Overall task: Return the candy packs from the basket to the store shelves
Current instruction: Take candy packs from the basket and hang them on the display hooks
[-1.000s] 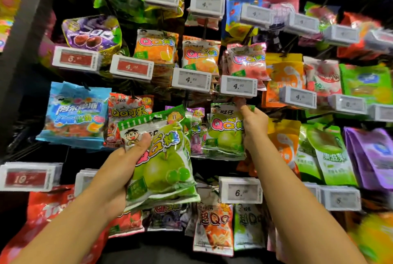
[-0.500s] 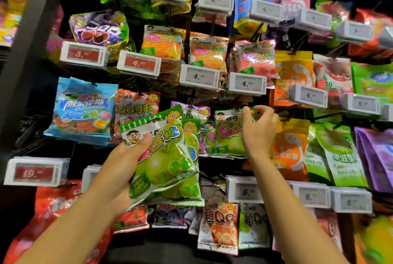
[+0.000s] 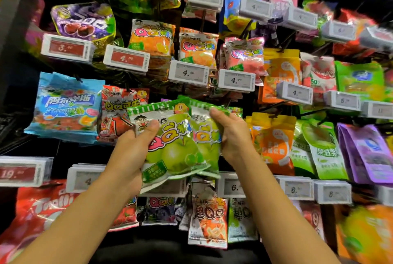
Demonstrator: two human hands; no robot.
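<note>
My left hand grips a stack of green apple candy packs, thumb across the front near the cartoon face. My right hand holds a second green apple pack right behind and to the right of that stack, its fingers curled over the pack's top edge. Both packs are held up in front of the middle row of the shelf pegs. The basket is out of view.
Hanging candy packs fill the peg wall: a blue pack and a red pack to the left, orange packs and green pouches to the right. White price tags jut out on peg ends. A dark upright post stands far left.
My right hand left the hanging green pack's top on the peg and came down and left, now holding a green pack beside my left hand's stack. The left hand rose slightly.
</note>
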